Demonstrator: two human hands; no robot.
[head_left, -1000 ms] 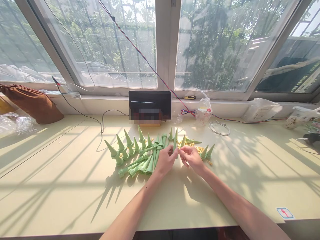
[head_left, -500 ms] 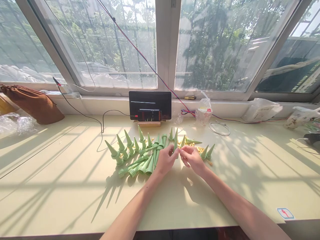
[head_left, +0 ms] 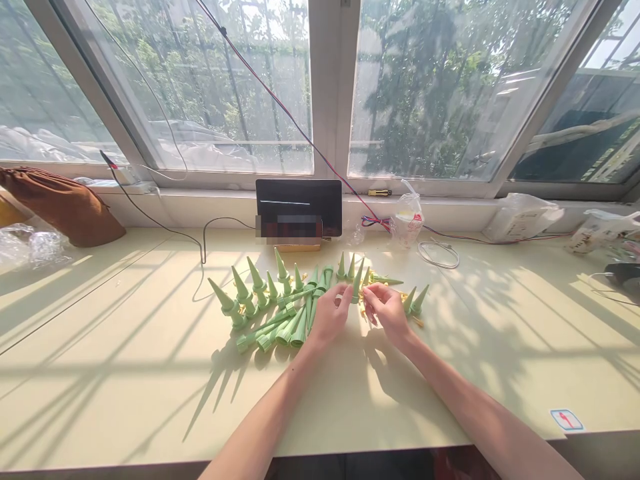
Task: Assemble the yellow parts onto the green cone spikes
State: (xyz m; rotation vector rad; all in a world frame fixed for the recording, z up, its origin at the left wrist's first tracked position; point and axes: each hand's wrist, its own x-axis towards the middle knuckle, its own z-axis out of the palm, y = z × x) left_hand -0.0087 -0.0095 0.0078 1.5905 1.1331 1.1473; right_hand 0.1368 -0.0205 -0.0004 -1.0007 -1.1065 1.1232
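My left hand [head_left: 334,308] is closed around the base of a green plastic watering spike [head_left: 357,279], its point upward. Close beside it on the right, my right hand [head_left: 389,310] has thumb and fingers pinched together; anything between them is too small to make out. To the left, several green spikes [head_left: 241,287] stand upright in a row. In front of them lies a pile of longer green cones [head_left: 299,327]. Small yellow pieces [head_left: 364,311] lie around and behind my right hand, partly hidden by it. Two more spikes [head_left: 419,301] stand just right of that hand.
A dark tablet [head_left: 300,197] leans at the back near the window. A plastic cup in a bag [head_left: 407,223], a coiled grey cable [head_left: 439,255] and plastic bags [head_left: 523,219] are at the back right. A brown cloth bag [head_left: 75,210] lies far left.
My hands have drawn slightly apart. The spike in my left hand has shifted a little to the right, and another upright spike now shows behind it.
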